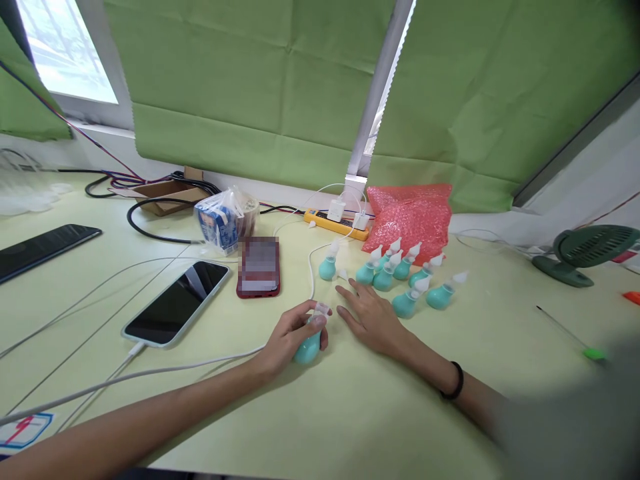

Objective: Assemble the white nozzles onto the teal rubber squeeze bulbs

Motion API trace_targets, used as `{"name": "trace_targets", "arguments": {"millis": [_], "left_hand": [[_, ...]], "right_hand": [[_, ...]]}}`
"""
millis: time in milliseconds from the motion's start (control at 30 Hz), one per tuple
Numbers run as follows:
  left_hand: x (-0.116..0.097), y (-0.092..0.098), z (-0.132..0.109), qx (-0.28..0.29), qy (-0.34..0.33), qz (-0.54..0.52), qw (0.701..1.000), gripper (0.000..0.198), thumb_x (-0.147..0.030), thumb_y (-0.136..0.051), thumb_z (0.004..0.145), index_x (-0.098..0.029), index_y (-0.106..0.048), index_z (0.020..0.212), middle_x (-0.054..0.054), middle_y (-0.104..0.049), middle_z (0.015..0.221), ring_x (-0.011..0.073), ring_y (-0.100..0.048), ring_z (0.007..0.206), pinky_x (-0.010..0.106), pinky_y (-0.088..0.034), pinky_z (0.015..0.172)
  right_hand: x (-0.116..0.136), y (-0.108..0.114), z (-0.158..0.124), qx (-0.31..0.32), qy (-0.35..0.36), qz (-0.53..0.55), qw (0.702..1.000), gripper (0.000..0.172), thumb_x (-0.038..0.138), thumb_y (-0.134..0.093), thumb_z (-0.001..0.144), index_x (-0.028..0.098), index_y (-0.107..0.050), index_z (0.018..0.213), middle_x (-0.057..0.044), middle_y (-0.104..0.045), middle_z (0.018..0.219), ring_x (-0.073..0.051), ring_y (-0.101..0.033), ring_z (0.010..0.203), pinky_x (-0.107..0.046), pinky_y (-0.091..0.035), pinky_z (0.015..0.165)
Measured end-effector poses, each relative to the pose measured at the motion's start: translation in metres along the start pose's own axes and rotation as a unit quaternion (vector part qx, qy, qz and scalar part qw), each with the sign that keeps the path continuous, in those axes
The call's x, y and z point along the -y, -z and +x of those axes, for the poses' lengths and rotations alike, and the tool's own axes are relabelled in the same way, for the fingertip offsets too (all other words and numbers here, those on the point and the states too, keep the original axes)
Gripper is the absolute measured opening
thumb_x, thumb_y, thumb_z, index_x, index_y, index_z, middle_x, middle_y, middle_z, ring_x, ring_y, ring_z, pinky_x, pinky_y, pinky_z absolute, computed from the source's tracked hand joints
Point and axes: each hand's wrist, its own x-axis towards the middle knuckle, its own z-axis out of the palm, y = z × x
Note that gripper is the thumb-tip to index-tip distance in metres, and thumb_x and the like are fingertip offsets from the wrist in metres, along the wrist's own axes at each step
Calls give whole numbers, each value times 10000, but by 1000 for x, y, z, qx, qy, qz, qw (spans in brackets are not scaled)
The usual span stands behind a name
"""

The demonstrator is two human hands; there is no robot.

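My left hand (295,333) is closed around a teal squeeze-bulb nasal aspirator (307,348), whose see-through collar points up and carries no white tip. To the right, my right hand (373,317) lies low over the table with its fingers apart and nothing in them. Just beyond its fingertips is a small loose white nozzle tip (343,274). One teal bulb with a white tip (328,267) stands behind that nozzle. Several more tipped bulbs (405,303) are grouped behind and to the right of my right hand, some of them leaning.
A pink bubble-wrap bag (410,217) lies behind the bulbs, beside a yellow power strip (320,220). Phones, including a white-edged one (177,303) and a red-cased one (259,267), lie leftward among cables. A green fan (590,250) and a green-handled screwdriver (593,353) are at right.
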Motion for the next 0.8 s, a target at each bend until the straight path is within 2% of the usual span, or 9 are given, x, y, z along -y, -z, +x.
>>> {"name": "trace_targets", "arguments": {"millis": [100,167,267,367,533,633,700,733,800], "left_hand": [[1,1,0,4,1,1,1000,203,-333,-458,790,-145,-498,853,8,-524,563,104,-439,516,216,-312,501],[1,2,0,7,3,4,1000,200,-324,-456,790,-141,-501,857,8,-519,557,102,-432,509,215,-305,493],[1,2,-1,8,12,10,1000,214,-330,-464,780,-136,-506,861,8,-513,546,99,-425,499,211,-300,481],[-1,2,-2,-2,6,28,1000,203,-327,-478,768,-139,-508,838,0,-514,531,93,-413,484,202,-295,470],[-1,1,-5,-49,-20,61,997,148,-280,-490,759,-171,-427,836,-37,-501,518,85,-412,481,195,-314,487],[1,0,-5,-58,-32,79,995,233,-244,-560,704,-189,-382,843,-58,-495,544,81,-430,487,189,-323,497],[2,-1,-4,-65,-41,95,993,256,-244,-588,679,-189,-389,830,-58,-496,563,80,-435,492,187,-328,494],[3,-2,-4,-66,-42,101,992,247,-256,-591,677,-184,-405,822,-53,-499,569,83,-440,494,189,-336,497],[4,-3,-4,-68,-38,119,990,224,-292,-596,672,-166,-464,803,-37,-510,578,92,-450,506,198,-346,504]], "right_hand": [[6,-1,7,14,-26,-44,999,421,395,-303,836,218,-377,1211,-150,-403,1209,-287,-438,1017,-375,-421,693],[7,-3,15,19,-41,-57,997,413,409,-317,830,216,-398,1187,-152,-476,1101,-278,-483,936,-362,-412,662],[6,-8,26,7,-48,-44,998,348,378,-328,835,182,-486,1076,-134,-536,911,-254,-513,835,-322,-403,607],[1,-13,32,-23,-40,-22,999,286,288,-324,847,143,-555,932,-144,-536,884,-241,-493,856,-279,-398,574],[-9,-14,23,-49,-12,32,998,228,187,-382,815,142,-604,794,-110,-563,802,-198,-521,789,-288,-421,631],[-10,-5,9,-64,7,102,993,183,184,-432,781,145,-611,781,-67,-584,727,-152,-548,675,-280,-456,620],[-7,7,0,-73,-5,260,963,145,231,-492,751,150,-611,770,-46,-599,703,-130,-557,594,-267,-484,554],[-5,15,-3,-68,-20,361,930,136,258,-534,725,150,-611,756,-40,-603,687,-124,-558,553,-266,-492,517],[0,30,-7,-36,-48,536,842,152,288,-603,669,146,-613,721,-30,-605,637,-119,-552,484,-272,-496,459]]}}
